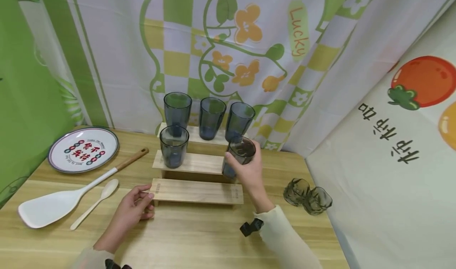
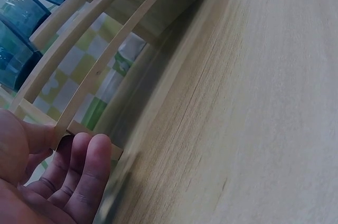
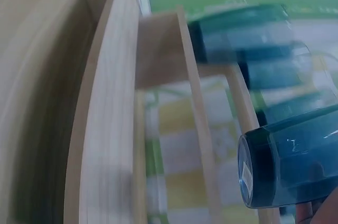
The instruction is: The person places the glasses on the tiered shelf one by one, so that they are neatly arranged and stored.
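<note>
My right hand [image 1: 251,174] grips a blue-grey tinted drinking glass [image 1: 238,158] at the right end of the middle tier of a three-tier wooden rack [image 1: 197,190]. In the right wrist view, the base of that glass [image 3: 296,155] shows, apart from the shelf. My left hand [image 1: 133,205] pinches the left end of the lowest tier between thumb and fingers, as the left wrist view shows. A matching glass [image 1: 173,148] stands at the left of the middle tier. On the top tier stand three more: a left glass [image 1: 177,110], a middle glass [image 1: 211,118] and a right glass [image 1: 240,120].
At the left lie an oval plate [image 1: 103,136] with red lettering, a white spatula [image 1: 53,207] with a wooden handle and a pale spoon [image 1: 93,205]. Two small dark glass cups [image 1: 296,191] stand at the right. A patterned curtain [image 1: 178,35] hangs behind the rack.
</note>
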`<state>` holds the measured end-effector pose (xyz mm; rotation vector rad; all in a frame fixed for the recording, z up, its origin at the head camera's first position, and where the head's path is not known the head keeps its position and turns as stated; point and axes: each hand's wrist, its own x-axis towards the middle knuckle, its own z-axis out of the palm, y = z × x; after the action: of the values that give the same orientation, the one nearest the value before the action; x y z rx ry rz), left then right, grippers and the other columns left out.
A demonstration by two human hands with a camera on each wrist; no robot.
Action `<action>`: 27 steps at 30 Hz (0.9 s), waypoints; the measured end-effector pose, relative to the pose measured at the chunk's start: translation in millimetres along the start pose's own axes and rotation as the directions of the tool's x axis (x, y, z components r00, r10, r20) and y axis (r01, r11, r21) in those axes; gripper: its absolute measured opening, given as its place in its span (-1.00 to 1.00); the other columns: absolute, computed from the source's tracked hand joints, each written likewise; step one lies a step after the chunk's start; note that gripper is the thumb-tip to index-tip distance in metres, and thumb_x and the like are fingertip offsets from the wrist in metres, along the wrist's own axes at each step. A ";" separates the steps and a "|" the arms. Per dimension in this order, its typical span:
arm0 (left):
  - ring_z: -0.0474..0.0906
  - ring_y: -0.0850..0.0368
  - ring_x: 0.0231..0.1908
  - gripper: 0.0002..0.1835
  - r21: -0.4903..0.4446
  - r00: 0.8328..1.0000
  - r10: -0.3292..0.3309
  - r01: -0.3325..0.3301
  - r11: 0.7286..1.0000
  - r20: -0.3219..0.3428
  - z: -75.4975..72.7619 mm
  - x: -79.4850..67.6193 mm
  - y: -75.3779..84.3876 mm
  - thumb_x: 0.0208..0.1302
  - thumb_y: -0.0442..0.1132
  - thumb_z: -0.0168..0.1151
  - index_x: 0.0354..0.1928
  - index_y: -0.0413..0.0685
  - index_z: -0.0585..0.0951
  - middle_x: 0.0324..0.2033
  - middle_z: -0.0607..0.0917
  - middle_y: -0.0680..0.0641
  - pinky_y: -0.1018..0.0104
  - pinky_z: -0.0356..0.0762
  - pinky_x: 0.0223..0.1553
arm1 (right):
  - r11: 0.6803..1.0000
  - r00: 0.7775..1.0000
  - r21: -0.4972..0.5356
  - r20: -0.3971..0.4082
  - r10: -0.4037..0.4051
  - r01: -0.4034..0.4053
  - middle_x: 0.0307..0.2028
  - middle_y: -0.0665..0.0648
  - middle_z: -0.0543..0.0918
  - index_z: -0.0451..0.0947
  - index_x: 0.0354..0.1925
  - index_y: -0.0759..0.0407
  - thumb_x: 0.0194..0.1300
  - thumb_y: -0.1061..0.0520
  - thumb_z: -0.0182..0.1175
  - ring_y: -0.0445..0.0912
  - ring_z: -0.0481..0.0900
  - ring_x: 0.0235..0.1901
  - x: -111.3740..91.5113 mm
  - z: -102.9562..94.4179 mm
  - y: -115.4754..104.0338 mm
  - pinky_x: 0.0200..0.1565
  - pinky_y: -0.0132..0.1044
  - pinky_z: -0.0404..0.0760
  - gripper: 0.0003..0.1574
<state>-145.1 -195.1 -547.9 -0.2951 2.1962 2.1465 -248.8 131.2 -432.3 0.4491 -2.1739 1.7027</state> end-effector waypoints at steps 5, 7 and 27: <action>0.63 0.00 -0.27 -0.51 -0.005 1.000 0.001 -0.001 1.000 0.006 0.3 0.7 0.5 0.55 -0.28 0.12 0.40 -0.29 0.31 -0.03 0.51 -0.28 0.14 0.80 -0.23 | 1.000 1.000 -0.029 0.028 0.012 -0.011 0.08 0.08 0.54 0.30 0.37 -0.02 0.18 -0.21 0.50 -0.04 0.56 -0.02 5.0 41.6 0.7 -0.08 -0.06 0.68 -0.07; 0.63 0.01 -0.27 -0.52 -0.008 1.000 0.000 0.000 1.000 0.005 0.3 0.9 -0.1 0.55 -0.30 0.12 0.40 -0.29 0.31 -0.04 0.51 -0.28 0.15 0.80 -0.23 | 0.998 0.999 -0.057 0.024 0.035 -0.033 0.05 0.06 0.55 0.28 0.37 -0.03 0.16 -0.28 0.48 -0.07 0.57 -0.06 6.0 54.7 0.2 -0.12 -0.08 0.69 -0.03; 0.64 0.01 -0.25 -0.46 0.004 1.000 -0.006 0.005 1.000 0.017 -3.0 3.1 -4.0 0.55 -0.23 0.14 0.44 -0.26 0.28 0.00 0.51 -0.28 0.14 0.80 -0.22 | 0.994 0.991 -0.110 0.133 0.027 -0.013 0.13 0.07 0.41 0.19 0.38 -0.03 0.13 -0.15 0.55 0.06 0.47 -0.09 -11.7 54.1 9.3 -0.01 -0.02 0.64 0.03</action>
<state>-147.1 -198.5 -552.2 -0.2808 2.1879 2.1331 -246.5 81.2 -457.6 0.5276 -2.3603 1.5958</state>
